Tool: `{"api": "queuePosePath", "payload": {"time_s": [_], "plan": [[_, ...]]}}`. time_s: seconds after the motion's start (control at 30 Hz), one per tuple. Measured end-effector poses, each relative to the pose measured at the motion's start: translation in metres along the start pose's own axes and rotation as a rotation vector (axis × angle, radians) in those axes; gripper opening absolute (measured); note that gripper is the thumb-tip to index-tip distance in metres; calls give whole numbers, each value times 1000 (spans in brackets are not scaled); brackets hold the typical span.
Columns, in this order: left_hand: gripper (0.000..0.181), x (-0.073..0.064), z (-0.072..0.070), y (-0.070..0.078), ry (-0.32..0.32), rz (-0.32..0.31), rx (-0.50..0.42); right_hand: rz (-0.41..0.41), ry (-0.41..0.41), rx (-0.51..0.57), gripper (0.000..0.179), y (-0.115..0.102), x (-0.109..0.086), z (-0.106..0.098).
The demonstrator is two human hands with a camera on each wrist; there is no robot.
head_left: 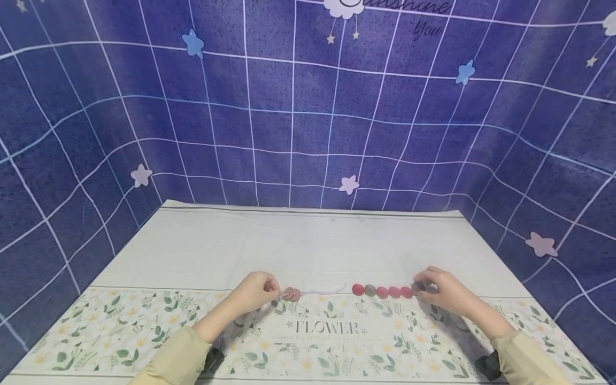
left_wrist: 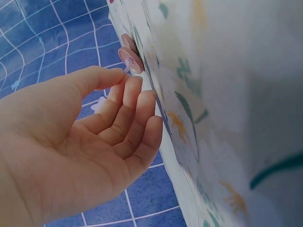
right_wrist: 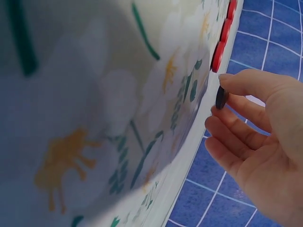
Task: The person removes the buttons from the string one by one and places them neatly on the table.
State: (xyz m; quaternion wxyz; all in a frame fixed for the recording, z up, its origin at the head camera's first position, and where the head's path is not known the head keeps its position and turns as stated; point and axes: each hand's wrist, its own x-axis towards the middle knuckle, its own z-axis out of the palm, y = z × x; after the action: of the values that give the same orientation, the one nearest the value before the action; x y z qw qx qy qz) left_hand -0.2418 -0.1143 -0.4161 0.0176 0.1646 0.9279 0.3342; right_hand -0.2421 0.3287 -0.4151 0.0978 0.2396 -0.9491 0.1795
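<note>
Careful here: pinching the string (head_left: 323, 292) in the left hand (head_left: 260, 291), lower centre, beside two brown buttons (head_left: 294, 294), apparently threaded; could lose them by loosening. Clasping a dark button (right_wrist: 220, 98) between thumb and finger of the right hand (head_left: 445, 291), lower right; could drop it through so slight a hold, or knock the button row (head_left: 382, 292) just leftward, blocking any inward slide. Below, printed cloth (head_left: 260, 240); behind, blue backdrop (head_left: 308, 128).

Curtained setting, wider room type indeterminate: blue, star-printed drapes (head_left: 271, 128) enclose three sides of a white, flower-patterned counter (head_left: 298, 246).
</note>
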Motion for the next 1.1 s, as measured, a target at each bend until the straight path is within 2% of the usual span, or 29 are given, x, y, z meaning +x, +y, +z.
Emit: {"api": "queuePosePath", "payload": {"time_s": [0.33, 0.8, 1.1], "plan": [[5, 2, 1, -3, 0, -9, 9, 34, -24, -21, 30, 3, 0, 3], [5, 4, 3, -4, -2, -26, -4, 2, -64, -13, 26, 4, -1, 3], [5, 4, 0, -2, 2, -43, -4, -29, -54, -17, 25, 4, -1, 3]]}}
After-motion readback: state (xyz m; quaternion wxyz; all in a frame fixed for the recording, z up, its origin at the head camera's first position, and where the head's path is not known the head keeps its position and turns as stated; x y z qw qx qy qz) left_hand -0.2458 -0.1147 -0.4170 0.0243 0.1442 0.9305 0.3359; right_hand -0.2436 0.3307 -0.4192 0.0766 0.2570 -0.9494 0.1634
